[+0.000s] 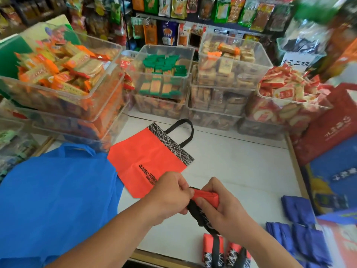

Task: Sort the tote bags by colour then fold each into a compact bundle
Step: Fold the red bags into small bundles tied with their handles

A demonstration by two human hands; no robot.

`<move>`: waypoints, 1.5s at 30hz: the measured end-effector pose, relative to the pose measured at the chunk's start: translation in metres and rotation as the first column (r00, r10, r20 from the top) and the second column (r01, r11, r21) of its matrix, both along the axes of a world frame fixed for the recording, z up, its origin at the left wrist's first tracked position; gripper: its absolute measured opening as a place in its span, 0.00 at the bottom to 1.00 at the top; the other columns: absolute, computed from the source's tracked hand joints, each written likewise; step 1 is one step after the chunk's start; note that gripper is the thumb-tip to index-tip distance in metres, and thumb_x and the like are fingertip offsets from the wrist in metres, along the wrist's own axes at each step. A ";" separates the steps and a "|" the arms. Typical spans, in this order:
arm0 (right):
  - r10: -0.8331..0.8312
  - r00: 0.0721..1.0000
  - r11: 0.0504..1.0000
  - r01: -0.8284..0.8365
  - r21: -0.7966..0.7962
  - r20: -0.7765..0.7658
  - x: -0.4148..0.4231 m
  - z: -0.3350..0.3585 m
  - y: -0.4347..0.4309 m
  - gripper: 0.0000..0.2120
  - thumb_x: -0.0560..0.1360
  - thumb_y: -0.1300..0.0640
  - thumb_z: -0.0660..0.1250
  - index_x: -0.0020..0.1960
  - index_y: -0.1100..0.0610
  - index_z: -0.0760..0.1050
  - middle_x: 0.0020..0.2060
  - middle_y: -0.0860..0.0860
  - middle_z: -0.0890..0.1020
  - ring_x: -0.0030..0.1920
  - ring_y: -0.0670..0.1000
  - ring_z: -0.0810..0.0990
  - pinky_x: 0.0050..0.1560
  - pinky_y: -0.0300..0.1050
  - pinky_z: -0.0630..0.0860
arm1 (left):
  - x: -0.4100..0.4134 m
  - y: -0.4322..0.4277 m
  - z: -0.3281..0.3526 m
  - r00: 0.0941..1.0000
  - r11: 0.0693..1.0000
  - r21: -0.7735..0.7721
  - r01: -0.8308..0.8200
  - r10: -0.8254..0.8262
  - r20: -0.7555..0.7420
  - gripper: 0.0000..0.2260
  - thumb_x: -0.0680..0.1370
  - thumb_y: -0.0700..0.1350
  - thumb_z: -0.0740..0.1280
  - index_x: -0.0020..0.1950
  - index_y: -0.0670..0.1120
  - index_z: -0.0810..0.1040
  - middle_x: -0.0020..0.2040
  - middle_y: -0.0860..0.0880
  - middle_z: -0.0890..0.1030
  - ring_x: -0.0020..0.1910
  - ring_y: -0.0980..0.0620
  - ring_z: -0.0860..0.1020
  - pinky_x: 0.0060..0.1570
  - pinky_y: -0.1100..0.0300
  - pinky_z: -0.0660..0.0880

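Above the white table (241,171), both my hands grip one folded red tote bag (207,197) with a black strap hanging below. My left hand (170,194) pinches its left end. My right hand (220,207) wraps around its right side. A flat red tote bag (146,157) with a black patterned band and black handle lies just beyond my hands. A large blue tote bag (58,194) is spread on the left. Two folded red bundles (226,250) sit at the near edge. Folded blue bundles (301,229) lie at the right.
Clear plastic bins of packaged snacks (164,80) line the back and left of the table. A red bag (324,128) and printed boxes stand at the right edge. Hanging snack packets (173,31) fill the wall behind.
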State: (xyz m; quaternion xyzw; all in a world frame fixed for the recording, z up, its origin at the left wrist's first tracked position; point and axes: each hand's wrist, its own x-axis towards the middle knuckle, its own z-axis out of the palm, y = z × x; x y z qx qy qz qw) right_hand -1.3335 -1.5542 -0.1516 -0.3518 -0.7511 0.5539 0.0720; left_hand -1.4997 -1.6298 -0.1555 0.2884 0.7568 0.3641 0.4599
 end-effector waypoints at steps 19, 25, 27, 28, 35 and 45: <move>-0.484 0.874 0.871 0.475 -0.123 -0.052 0.023 -0.004 0.033 0.08 0.80 0.45 0.68 0.50 0.49 0.75 0.41 0.57 0.82 0.41 0.58 0.84 0.46 0.66 0.82 | 0.032 0.037 -0.014 0.984 0.957 0.240 0.164 -0.142 -0.105 0.10 0.79 0.51 0.72 0.60 0.59 0.80 0.57 0.60 0.77 0.51 0.64 0.78 0.54 0.64 0.78; -0.558 0.830 0.731 0.480 -0.485 -0.018 0.014 -0.025 0.029 0.20 0.78 0.34 0.60 0.54 0.48 0.82 0.51 0.57 0.86 0.52 0.57 0.86 0.57 0.61 0.80 | 0.027 0.020 -0.034 0.971 0.977 0.214 0.008 -0.059 0.232 0.11 0.76 0.41 0.76 0.56 0.52 0.81 0.48 0.50 0.85 0.43 0.55 0.83 0.42 0.63 0.78; -0.510 0.860 0.769 0.443 -0.461 -0.024 0.011 -0.032 0.026 0.13 0.79 0.43 0.66 0.57 0.50 0.82 0.52 0.57 0.85 0.54 0.56 0.85 0.61 0.60 0.79 | 0.023 0.017 -0.042 0.976 0.981 0.194 -0.015 -0.028 0.214 0.11 0.74 0.41 0.77 0.53 0.50 0.80 0.46 0.47 0.85 0.40 0.55 0.81 0.40 0.62 0.77; -0.497 0.868 0.784 0.435 -0.443 -0.026 0.010 -0.036 0.023 0.09 0.80 0.51 0.70 0.58 0.51 0.82 0.52 0.58 0.85 0.54 0.57 0.85 0.62 0.60 0.79 | 0.023 0.015 -0.045 0.975 0.982 0.188 -0.026 -0.017 0.224 0.11 0.74 0.42 0.78 0.52 0.50 0.80 0.46 0.46 0.85 0.40 0.54 0.81 0.40 0.61 0.77; -0.663 0.745 0.676 0.639 -0.367 0.075 0.015 -0.074 0.017 0.08 0.78 0.61 0.72 0.51 0.48 0.82 0.47 0.58 0.86 0.51 0.63 0.85 0.57 0.65 0.81 | 0.040 0.014 -0.072 0.947 0.995 0.097 0.030 -0.059 0.315 0.12 0.77 0.44 0.75 0.58 0.54 0.79 0.48 0.51 0.85 0.47 0.56 0.84 0.44 0.65 0.78; -0.635 0.724 0.714 0.683 -0.153 0.270 0.133 -0.123 0.035 0.07 0.82 0.50 0.66 0.52 0.50 0.82 0.44 0.45 0.87 0.51 0.48 0.85 0.57 0.50 0.80 | 0.082 0.046 -0.170 0.978 0.987 -0.117 -0.111 0.130 0.165 0.09 0.77 0.40 0.73 0.54 0.51 0.80 0.51 0.49 0.85 0.46 0.56 0.84 0.46 0.63 0.80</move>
